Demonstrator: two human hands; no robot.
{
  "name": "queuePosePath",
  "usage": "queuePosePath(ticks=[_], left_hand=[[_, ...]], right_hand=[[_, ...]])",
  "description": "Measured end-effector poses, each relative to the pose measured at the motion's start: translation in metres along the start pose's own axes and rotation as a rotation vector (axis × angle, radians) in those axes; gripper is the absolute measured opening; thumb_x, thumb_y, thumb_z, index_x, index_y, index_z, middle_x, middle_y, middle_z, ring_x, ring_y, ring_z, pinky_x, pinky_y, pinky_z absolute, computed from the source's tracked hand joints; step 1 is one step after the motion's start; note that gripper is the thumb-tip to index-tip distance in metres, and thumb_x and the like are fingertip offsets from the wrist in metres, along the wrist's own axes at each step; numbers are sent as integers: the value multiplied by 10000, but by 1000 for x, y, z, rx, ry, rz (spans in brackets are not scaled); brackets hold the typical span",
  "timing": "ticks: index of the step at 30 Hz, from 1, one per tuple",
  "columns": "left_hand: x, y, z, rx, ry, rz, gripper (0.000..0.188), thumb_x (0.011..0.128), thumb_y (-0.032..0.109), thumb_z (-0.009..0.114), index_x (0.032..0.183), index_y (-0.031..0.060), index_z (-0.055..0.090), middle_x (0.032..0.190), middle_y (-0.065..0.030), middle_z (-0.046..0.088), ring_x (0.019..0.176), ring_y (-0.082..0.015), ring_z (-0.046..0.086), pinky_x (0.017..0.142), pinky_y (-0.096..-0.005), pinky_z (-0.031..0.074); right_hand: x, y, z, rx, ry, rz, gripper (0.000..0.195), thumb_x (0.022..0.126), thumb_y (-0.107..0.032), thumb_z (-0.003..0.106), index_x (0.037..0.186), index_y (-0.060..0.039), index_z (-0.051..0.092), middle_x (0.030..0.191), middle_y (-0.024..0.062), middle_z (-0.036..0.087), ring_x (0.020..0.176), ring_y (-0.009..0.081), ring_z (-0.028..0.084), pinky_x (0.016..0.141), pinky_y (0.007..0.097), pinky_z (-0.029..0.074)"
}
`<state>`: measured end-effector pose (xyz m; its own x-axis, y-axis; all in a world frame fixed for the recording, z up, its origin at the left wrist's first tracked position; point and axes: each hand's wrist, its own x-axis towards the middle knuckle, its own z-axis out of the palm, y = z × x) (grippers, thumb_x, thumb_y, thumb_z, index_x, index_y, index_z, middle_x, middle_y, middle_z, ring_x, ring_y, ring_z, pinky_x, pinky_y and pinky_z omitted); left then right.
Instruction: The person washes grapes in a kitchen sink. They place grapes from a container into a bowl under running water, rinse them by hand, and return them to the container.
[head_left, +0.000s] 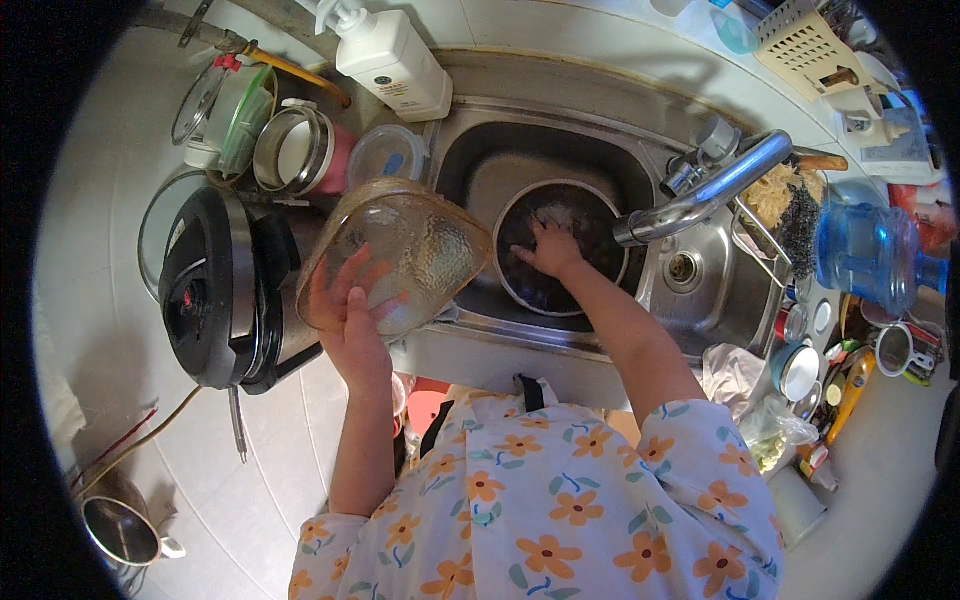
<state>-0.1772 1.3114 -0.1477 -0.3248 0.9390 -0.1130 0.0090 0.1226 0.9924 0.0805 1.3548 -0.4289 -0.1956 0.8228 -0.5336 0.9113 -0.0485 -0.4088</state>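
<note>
My left hand (352, 337) grips a clear, amber-tinted bowl (439, 247) with a textured surface, tilted on its side to the left of the sink. The fingers show through its wall. My right hand (553, 247) reaches into a round, metal-rimmed basin (504, 281) that stands in the large stainless-steel sink bowl (469, 180). Its fingers are spread over dark contents, with a pale patch of water or foam by the fingertips. What lies deeper in the basin is too dark to make out. A chrome faucet (720, 195) points its spout at the basin's right rim.
A black electric cooker (214, 289) stands left of the bowl, close to my left hand. Behind it are a pink-sided metal container (300, 150) and a white pump bottle (394, 67). At right are a small sink with a drain (682, 270) and a blue water jug (866, 255).
</note>
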Motion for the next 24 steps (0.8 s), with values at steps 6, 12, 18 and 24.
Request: queuePosePath(ticks=[6,12,18,24], left_hand=[[-6,-10,3,-80,-8,-99,611,977,53,505,1540,77,268,1344,-227,576,1126,-311,650,738,-413,630],[-13,-17,-6,-109,-37,-163,599,982,67,504,1540,110,291,1348,-222,575,1117,-310,652,745,-409,631],[-16,-21,-12,-106,-49,-162,592,981,59,495,1535,103,294,1347,-228,570,1111,-315,653,728,-397,639],[-16,-14,-10,-75,-25,-181,583,963,26,477,1518,86,309,1322,-228,580,1103,-315,656,720,-394,643]], right_hand=[[-26,11,18,41,13,52,645,905,-495,628,1385,-82,502,1225,282,599,1130,451,587,954,501,504],[-58,24,2,76,16,-47,602,894,-357,675,1385,-77,466,1296,264,528,1160,458,553,970,528,484],[-30,44,-53,-120,310,-121,626,859,-311,715,1386,-80,468,1292,228,500,1256,436,469,1030,543,427],[8,63,-22,-133,223,-60,664,903,-477,649,1396,-65,483,1358,213,527,1276,400,486,1046,490,441]])
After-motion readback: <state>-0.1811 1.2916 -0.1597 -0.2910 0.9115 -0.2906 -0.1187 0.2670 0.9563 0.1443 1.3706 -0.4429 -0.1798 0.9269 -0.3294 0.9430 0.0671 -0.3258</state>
